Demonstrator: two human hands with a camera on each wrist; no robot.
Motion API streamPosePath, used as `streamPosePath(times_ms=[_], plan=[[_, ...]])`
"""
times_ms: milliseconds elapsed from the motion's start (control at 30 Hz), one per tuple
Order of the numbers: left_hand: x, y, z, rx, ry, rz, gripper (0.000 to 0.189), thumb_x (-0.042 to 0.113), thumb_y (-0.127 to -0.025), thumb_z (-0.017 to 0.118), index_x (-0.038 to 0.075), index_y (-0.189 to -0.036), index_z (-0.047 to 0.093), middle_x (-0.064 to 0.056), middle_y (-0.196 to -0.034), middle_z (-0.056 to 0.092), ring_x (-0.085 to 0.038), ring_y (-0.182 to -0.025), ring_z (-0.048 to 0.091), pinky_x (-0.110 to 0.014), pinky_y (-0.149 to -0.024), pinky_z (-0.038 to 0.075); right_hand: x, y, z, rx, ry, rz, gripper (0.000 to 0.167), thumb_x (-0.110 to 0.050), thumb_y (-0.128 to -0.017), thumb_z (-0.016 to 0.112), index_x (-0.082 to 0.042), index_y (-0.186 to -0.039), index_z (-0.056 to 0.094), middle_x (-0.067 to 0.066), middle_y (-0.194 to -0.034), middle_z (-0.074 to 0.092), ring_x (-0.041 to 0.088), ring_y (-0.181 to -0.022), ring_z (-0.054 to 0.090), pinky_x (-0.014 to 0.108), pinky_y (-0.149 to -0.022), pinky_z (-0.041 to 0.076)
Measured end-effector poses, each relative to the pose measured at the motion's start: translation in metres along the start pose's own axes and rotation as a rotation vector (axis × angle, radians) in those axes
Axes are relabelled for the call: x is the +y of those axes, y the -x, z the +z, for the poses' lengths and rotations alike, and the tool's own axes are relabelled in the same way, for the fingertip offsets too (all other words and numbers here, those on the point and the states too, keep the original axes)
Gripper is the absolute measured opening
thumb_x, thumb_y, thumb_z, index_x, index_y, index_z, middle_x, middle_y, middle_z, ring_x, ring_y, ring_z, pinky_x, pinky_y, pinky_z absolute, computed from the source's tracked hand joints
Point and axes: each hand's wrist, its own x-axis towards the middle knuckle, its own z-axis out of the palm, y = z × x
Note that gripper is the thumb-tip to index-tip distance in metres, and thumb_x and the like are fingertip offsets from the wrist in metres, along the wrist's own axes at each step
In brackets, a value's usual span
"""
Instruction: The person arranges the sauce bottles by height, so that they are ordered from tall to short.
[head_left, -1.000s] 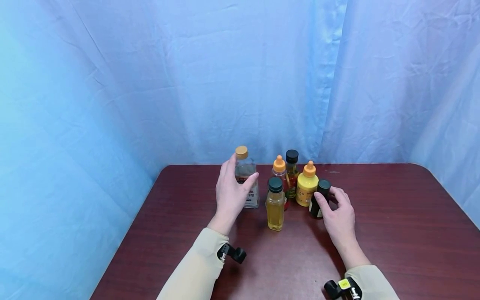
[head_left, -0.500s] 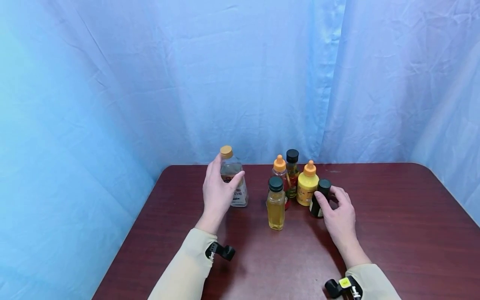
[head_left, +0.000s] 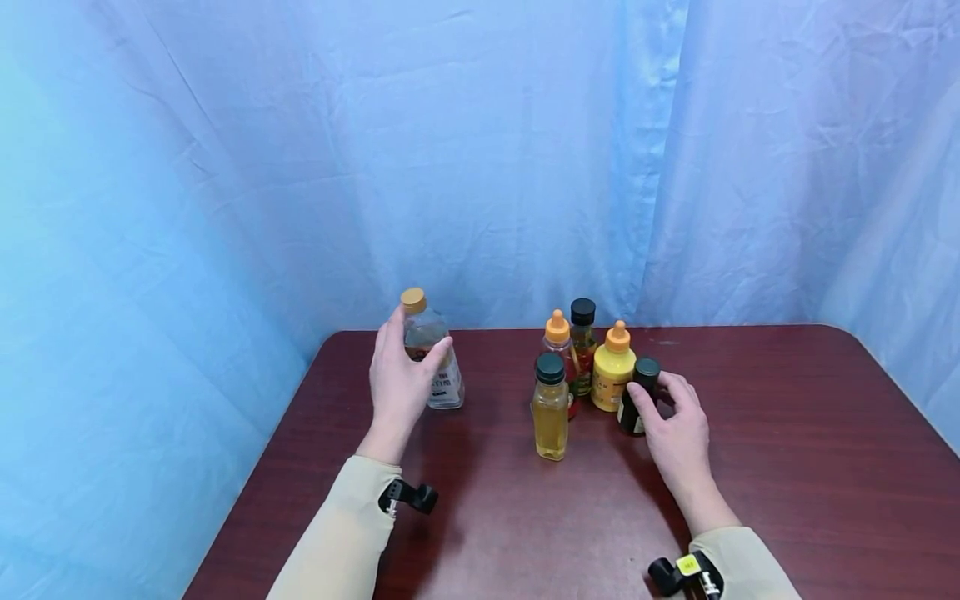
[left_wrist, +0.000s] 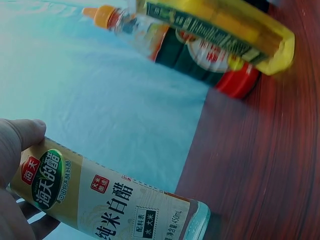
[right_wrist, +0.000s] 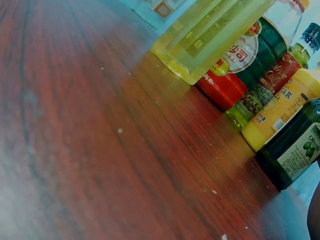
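My left hand (head_left: 397, 379) grips a clear white-vinegar bottle (head_left: 447, 387) with a gold cap, thumb on one side and fingers round the other. It leans slightly; I cannot tell whether its base touches the table. In the left wrist view its label (left_wrist: 107, 200) faces the camera. Over on the right, my right hand (head_left: 681, 433) holds a small dark olive oil bottle (head_left: 628, 414) upright between thumb and fingers. Its green label (right_wrist: 300, 150) shows in the right wrist view, where the hand is mostly out of frame.
Between the hands stand a yellow-oil bottle (head_left: 551, 421) with a green cap, an orange-tipped sauce bottle (head_left: 557, 329), a black-capped olive oil bottle (head_left: 583, 312) and a yellow squeeze bottle (head_left: 613, 367). Blue curtain (head_left: 480, 167) hangs behind the dark red table (head_left: 810, 433).
My left hand has moved left with the vinegar bottle, away from the other bottles. My right hand and the dark olive oil bottle have stayed in place.
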Motion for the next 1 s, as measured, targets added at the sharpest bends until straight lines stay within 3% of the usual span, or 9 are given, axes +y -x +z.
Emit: streamPosePath(times_ms=[467,1000], plan=[[-0.031,-0.014,-0.030,-0.036,-0.015,-0.048,0.089,0.033,-0.101,0.085,0.009,-0.172,0.036,-0.020,-0.159,0.052,-0.039,-0.146,0.052,-0.063,-0.114,0.046,0.000,0.001,-0.002,0.004,0.007,-0.004,0.032,-0.029,-0.105,0.080,-0.008,-0.129,0.075,-0.001,-0.123,0.066,0.002,-0.116,0.059,0.016,-0.100,0.050],[-0.051,-0.021,-0.042,-0.063,0.022,-0.082,0.088,0.032,-0.103,0.083,0.009,-0.173,0.034,-0.021,-0.162,0.049,-0.040,-0.148,0.050,-0.065,-0.111,0.047,-0.001,0.001,0.000,0.001,0.001,0.004,0.033,-0.030,-0.106,0.079,-0.008,-0.130,0.075,0.002,-0.123,0.066,0.004,-0.116,0.059,0.020,-0.101,0.051]])
